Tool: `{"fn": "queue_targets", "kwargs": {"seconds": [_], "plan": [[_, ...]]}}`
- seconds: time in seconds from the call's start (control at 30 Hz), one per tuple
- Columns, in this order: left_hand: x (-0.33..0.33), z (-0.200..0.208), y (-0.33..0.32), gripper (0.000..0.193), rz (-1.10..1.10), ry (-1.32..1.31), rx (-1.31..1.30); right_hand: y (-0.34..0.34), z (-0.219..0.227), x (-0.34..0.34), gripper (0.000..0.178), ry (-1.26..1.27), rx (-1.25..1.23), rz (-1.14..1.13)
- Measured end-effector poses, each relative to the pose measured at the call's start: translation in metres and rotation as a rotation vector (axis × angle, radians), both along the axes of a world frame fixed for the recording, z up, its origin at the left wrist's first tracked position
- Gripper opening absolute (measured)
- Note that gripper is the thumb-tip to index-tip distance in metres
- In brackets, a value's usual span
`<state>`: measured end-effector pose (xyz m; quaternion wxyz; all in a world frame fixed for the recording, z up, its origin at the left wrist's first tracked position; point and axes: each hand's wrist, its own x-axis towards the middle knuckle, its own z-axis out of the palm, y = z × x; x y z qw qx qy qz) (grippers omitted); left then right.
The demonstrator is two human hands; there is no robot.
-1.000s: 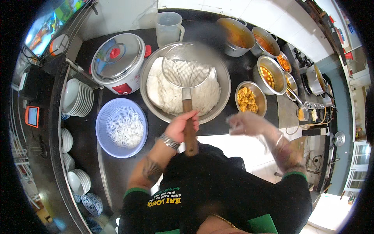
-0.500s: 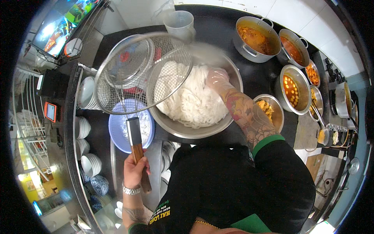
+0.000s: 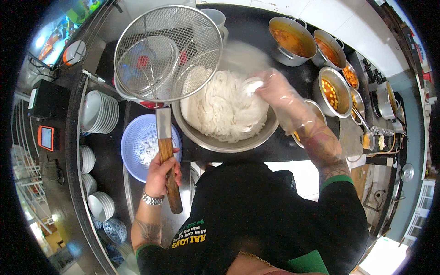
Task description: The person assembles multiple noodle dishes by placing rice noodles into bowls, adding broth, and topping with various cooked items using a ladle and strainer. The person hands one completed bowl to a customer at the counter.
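Observation:
In my left hand [image 3: 162, 172] is the wooden handle of a wire-mesh strainer [image 3: 167, 55]. Its round basket is raised over the far left of the counter, partly in front of the big steel bowl [image 3: 220, 147]. White noodles [image 3: 224, 110] heap up inside that bowl. My right hand [image 3: 272, 89], in a clear plastic glove, is just above the bowl's right side, closed on a small clump of noodles [image 3: 252, 86]; its fingers are slightly blurred. Near my left hand stands a purple plastic colander [image 3: 127, 151] with some white bits in it.
Pots of orange-red soup [image 3: 293, 41] stand at the far right, beside a steel bowl of broth [image 3: 333, 94] with small yellow pieces. White bowls [image 3: 103, 110] are stacked along the left. A pale plastic jug [image 3: 215, 18] is at the back. A blurred translucent shape [image 3: 243, 59] covers the bowl's far rim.
My right hand has come up out of the noodle heap and moved right with a clump in it. The strainer has tipped up and away, its mesh now facing me more.

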<state>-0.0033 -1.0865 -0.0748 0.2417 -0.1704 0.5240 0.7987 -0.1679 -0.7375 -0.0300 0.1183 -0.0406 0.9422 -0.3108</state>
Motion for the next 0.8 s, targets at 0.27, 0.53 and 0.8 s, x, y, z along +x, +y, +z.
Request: {"fn": "queue_targets", "kwargs": {"seconds": [0.27, 0.53, 0.8], "plan": [[-0.007, 0.012, -0.028, 0.028, 0.009, -0.008, -0.035, -0.009, 0.118, 0.008, 0.034, 0.527, -0.091, 0.186], [0.008, 0.025, -0.034, 0.030, -0.003, 0.018, -0.138, -0.021, 0.201, -0.012, 0.015, 0.790, -0.355, 0.360], [0.008, 0.039, -0.030, 0.043, -0.146, -0.024, -0.349, -0.025, 0.234, -0.079, 0.013, 0.779, -0.503, 0.473]]}}
